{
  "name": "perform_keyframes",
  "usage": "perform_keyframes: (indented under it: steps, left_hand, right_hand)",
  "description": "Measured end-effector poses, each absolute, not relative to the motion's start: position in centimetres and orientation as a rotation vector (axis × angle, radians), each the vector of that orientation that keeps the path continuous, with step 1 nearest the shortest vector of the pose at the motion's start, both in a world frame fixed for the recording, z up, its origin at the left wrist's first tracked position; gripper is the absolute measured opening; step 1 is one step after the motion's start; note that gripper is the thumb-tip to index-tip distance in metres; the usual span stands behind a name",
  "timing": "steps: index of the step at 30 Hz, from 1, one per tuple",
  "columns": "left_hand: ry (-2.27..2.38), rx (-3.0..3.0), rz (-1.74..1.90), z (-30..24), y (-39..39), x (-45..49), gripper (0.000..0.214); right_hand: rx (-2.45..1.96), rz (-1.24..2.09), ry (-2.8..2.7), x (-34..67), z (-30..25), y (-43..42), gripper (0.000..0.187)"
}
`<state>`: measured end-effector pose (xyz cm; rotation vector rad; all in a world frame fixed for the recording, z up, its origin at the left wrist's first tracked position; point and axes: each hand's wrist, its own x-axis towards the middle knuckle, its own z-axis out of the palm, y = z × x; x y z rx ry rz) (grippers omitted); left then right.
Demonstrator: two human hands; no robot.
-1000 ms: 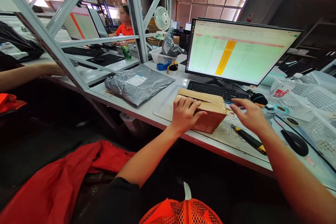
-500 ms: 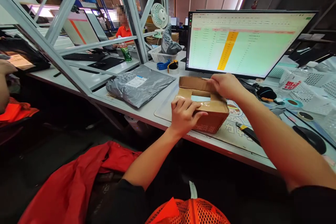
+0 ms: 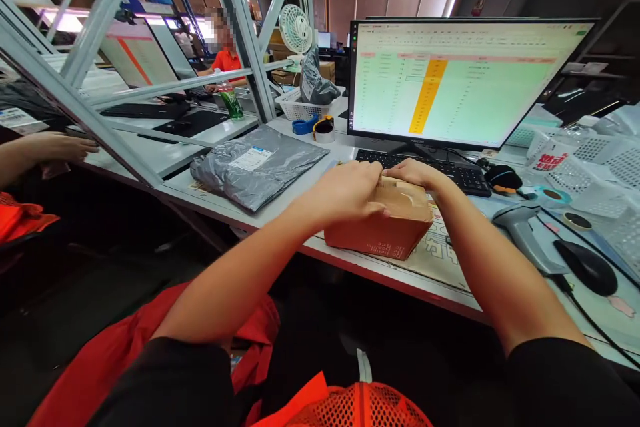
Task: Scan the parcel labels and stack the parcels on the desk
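A small brown cardboard box [image 3: 385,233] stands on the desk mat at the near edge of the white table [image 3: 280,210]. My left hand [image 3: 345,190] lies over the box's top left, fingers curled onto the flaps. My right hand [image 3: 413,173] rests on the far top edge, fingers bent down over a flap. Both hands press on the top of the box, which looks shut under them; what is inside is hidden.
A monitor [image 3: 465,83] and black keyboard [image 3: 450,173] stand behind the box. A grey mailer bag [image 3: 257,167] lies to the left. A barcode scanner [image 3: 523,233], a mouse [image 3: 587,267], tape rolls and white baskets lie right. Another person's hand [image 3: 60,147] rests at far left.
The far flap, lifted open by my right hand half a second ago, is now folded down. My left hand slid up onto the top of the box.
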<state>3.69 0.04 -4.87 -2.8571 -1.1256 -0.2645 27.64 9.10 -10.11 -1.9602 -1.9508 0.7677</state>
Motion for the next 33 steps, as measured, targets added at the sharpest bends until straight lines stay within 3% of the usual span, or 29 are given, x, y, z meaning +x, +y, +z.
perform_keyframes:
  steps: [3, 5, 9, 12, 18, 25, 28, 33]
  left_hand:
    - [-1.116, -2.648, -0.381, -7.2, -3.7, 3.8, 0.015]
    - [-1.079, -2.62, -0.37, -9.1, -5.9, 3.2, 0.01]
    - [-0.971, -2.947, -0.309, -8.7, -6.0, 1.5, 0.035]
    - [-0.932, -3.089, -0.271, -5.3, -2.6, 1.8, 0.034]
    - [-1.023, -3.032, 0.201, -2.5, 3.7, 6.1, 0.067]
    - [-0.997, -2.969, 0.332, -3.0, 4.0, 7.6, 0.06]
    - [-0.932, -3.015, 0.148, -2.2, 4.0, 4.6, 0.056]
    - [-1.079, -3.063, -0.649, -3.3, 2.2, -1.4, 0.062]
  right_hand:
    - [-1.988, 0.74, -1.921, 27.6, -10.3, 9.1, 0.048]
    - [-1.989, 0.739, -1.911, 27.5, -10.4, 9.2, 0.048]
    - [-1.963, 0.739, -1.93, 27.4, -10.5, 9.2, 0.048]
    - [-1.957, 0.735, -1.936, 27.6, -10.6, 9.2, 0.045]
    - [-1.858, 0.757, -1.862, 27.9, -11.0, 9.2, 0.04]
    - [-1.685, 0.539, -1.594, 28.3, -11.9, 8.5, 0.056]
    - [-1.58, 0.481, -1.366, 30.5, -13.1, 5.7, 0.066]
    - [-1.071, 0.855, -1.273, 32.1, -16.9, -3.6, 0.086]
